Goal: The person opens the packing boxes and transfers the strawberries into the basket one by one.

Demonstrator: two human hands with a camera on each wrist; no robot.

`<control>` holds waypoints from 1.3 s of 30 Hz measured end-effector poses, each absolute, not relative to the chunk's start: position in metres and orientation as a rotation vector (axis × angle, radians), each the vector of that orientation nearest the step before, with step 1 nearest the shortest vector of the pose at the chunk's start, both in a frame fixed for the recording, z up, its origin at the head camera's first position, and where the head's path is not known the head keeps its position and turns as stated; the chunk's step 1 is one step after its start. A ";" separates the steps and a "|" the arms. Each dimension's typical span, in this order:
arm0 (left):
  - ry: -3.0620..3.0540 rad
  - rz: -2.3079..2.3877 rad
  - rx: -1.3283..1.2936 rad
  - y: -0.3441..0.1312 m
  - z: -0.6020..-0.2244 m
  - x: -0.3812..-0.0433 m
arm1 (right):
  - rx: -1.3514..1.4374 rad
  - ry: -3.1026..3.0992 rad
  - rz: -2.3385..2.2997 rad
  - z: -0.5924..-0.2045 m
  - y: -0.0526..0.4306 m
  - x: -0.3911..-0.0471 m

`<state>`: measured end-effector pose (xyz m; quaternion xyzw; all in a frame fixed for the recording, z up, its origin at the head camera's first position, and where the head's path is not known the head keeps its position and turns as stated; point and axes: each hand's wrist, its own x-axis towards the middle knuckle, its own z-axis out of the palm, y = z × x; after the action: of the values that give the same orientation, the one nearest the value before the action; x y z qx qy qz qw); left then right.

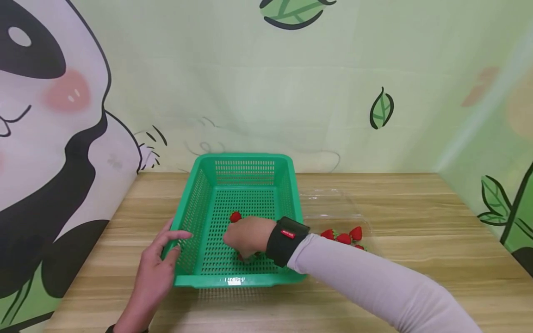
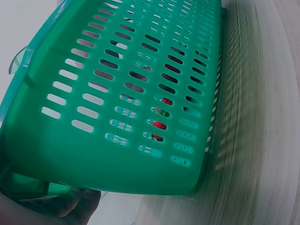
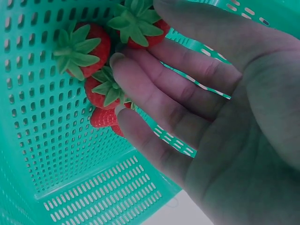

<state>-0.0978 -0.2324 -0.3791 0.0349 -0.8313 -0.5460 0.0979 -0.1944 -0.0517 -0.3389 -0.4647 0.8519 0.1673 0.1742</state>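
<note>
A green perforated plastic basket (image 1: 239, 280) stands on the table. My left hand (image 1: 157, 266) grips its left rim; in the left wrist view, fingertips (image 2: 84, 206) show by the basket's edge. My right hand (image 1: 249, 235) reaches down inside the basket. In the right wrist view, its thumb and fingers pinch a strawberry (image 3: 138, 26) with green leaves. Other strawberries (image 3: 89, 49) lie close to the fingertips on the basket floor. One strawberry (image 1: 235, 216) shows beyond the hand in the head view; the hand hides most of the others.
Right of the basket lies a clear plastic box (image 1: 331, 203) with several strawberries (image 1: 343, 238), partly behind my right sleeve (image 1: 366, 268). The wooden table (image 1: 416, 208) meets a printed backdrop (image 1: 333, 115) at the back.
</note>
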 end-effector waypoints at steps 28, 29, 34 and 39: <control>-2.449 -1.647 0.087 -0.232 -0.378 -0.098 | -1.329 2.415 0.469 -0.334 -0.049 -0.198; -2.448 -1.650 0.089 -0.232 -0.378 -0.097 | -1.329 2.415 0.471 -0.333 -0.049 -0.198; -2.445 -1.652 0.103 -0.232 -0.378 -0.097 | -1.325 2.416 0.456 -0.327 -0.047 -0.196; -2.441 -1.649 0.108 -0.232 -0.378 -0.097 | -1.325 2.434 0.359 -0.319 -0.041 -0.194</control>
<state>-0.0972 -0.2324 -0.3782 0.0366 -0.8242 -0.5567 0.0968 -0.1939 -0.0407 -0.3195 -0.4669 0.8580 0.1264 0.1727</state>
